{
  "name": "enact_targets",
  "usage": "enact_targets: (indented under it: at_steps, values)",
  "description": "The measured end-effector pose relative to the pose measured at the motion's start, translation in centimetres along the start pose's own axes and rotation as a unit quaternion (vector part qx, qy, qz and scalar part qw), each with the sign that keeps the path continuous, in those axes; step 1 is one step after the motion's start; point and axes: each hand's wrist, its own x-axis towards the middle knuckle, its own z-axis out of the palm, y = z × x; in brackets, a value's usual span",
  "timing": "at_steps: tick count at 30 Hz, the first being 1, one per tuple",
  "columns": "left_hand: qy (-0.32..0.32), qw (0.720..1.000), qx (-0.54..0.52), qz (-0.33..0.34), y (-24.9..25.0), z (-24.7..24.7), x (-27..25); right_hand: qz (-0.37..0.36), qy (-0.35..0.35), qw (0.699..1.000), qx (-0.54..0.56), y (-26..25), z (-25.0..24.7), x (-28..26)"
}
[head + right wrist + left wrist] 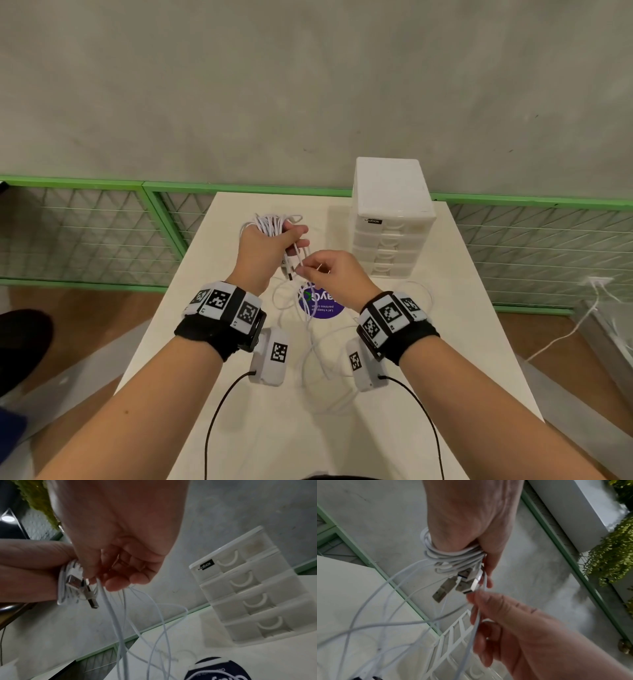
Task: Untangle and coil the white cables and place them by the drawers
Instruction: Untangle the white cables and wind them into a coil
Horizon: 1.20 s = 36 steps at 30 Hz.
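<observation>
Desk (479, 308), white, square-ish, carries everything. White drawers (394, 212) stand upright at its far right corner, four drawer fronts facing the person. A purple round sticker (323, 310) lies mid-desk under loose cable.

White cables (308, 342): part is wound in a coil (270, 222) around the left hand, the rest trails down in crossing loops onto the desk between the two wrists. Nothing lies by the drawers yet, so coiling looks well short of done.

Left hand (263, 250) is raised above the desk, fingers curled round the coil, thumb clamping the turns. Several USB plugs (452, 586) hang out of the bundle just below that thumb.

Right hand (337, 274) is just beside the left and slightly lower, thumb and forefinger pinching one strand (476, 627) right under the plugs; the other fingers are loosely curled.

Step in hand, by my read: feeding the next turn onto the coil. To do it well:
- let the strand slide through the right pinch, don't yank; the loops below cross each other and could cinch into a knot
- lift any crossing clear before winding it
- keep the left thumb down so the turns don't spring off
- keep the plugs outside the coil, not buried in it
- match each new turn to the ones already on
</observation>
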Motion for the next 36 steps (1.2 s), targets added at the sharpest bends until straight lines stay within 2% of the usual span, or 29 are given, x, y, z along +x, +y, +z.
enact_targets:
  at_steps: [4, 9, 13, 15, 16, 19, 21, 23, 26, 29, 33, 36]
  values:
    - [0.044, 0.998, -0.024, 0.026, 0.2, -1.1, 0.8, 0.032, -0.070, 0.995, -0.066, 2.7, -0.1, -0.9]
    - [0.058, 0.998, -0.028, 0.024, -0.2, -1.6, 1.1, 0.122, -0.122, 0.974, -0.147, 7.4, -1.6, -2.4]
    - [0.068, 0.997, -0.018, 0.016, -0.6, -0.8, 0.4, 0.166, -0.151, 0.957, -0.181, 8.8, -2.7, -3.0]
    - [0.058, 0.998, -0.012, 0.016, -0.5, -0.2, 0.2, 0.148, -0.157, 0.959, -0.182, 7.8, -3.2, -2.9]
    - [0.047, 0.999, -0.002, 0.015, -0.4, 0.1, 0.1, 0.133, -0.145, 0.969, -0.147, 6.9, -3.5, -2.8]
    - [-0.006, 1.000, 0.024, 0.009, -0.7, 1.2, -0.3, 0.080, -0.058, 0.995, 0.011, 2.6, -3.8, -2.0]
    - [-0.034, 0.999, 0.028, 0.007, -1.0, 1.9, -0.6, 0.036, -0.008, 0.998, 0.043, 0.2, -3.5, -1.0]
    - [-0.029, 0.999, 0.016, 0.008, -0.8, 2.3, -0.7, 0.013, 0.017, 0.998, 0.064, -1.3, -3.3, -0.6]
    - [-0.014, 0.999, -0.018, 0.028, 0.7, 2.5, -0.2, -0.007, -0.008, 0.997, 0.075, -2.0, -3.5, -0.7]
    - [0.003, 0.994, -0.070, 0.078, 3.5, 2.3, 0.9, -0.038, -0.025, 0.995, 0.088, -2.7, -3.4, -1.1]
    - [-0.009, 0.985, -0.090, 0.146, 7.1, 1.8, 2.3, -0.049, -0.031, 0.992, 0.115, -2.7, -2.9, -1.7]
    - [-0.024, 0.984, -0.082, 0.156, 8.0, 1.4, 2.4, -0.016, -0.077, 0.997, 0.020, 0.4, -1.9, -2.3]
